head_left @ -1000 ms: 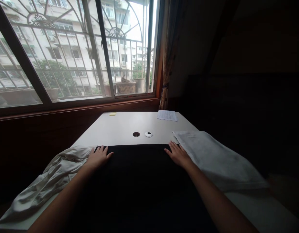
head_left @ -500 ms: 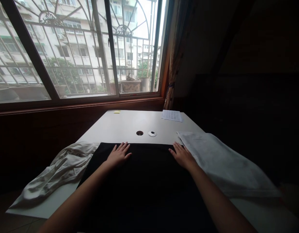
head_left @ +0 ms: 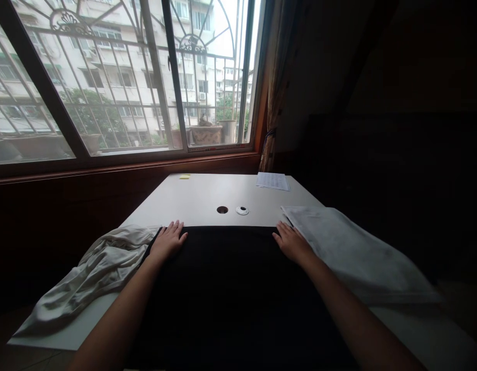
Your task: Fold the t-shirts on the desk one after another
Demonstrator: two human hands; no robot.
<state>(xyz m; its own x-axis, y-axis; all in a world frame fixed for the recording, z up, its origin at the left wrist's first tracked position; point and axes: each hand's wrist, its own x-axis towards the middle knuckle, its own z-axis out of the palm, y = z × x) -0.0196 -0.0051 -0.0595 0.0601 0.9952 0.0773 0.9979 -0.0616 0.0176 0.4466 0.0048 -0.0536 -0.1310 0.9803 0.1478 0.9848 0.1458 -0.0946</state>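
This looks like a room in a home, probably a flat. At the far left, a wide window [head_left: 175, 82] with wooden trim [head_left: 218, 159] and a tied-back curtain [head_left: 274, 116] faces ornamental bars [head_left: 70, 23], pots [head_left: 206, 135] and a block [head_left: 124, 61] with air-conditioners. The white bench [head_left: 195, 193] resembles a desk, with a round hole [head_left: 222, 210] and papers [head_left: 273, 181] at the far right.
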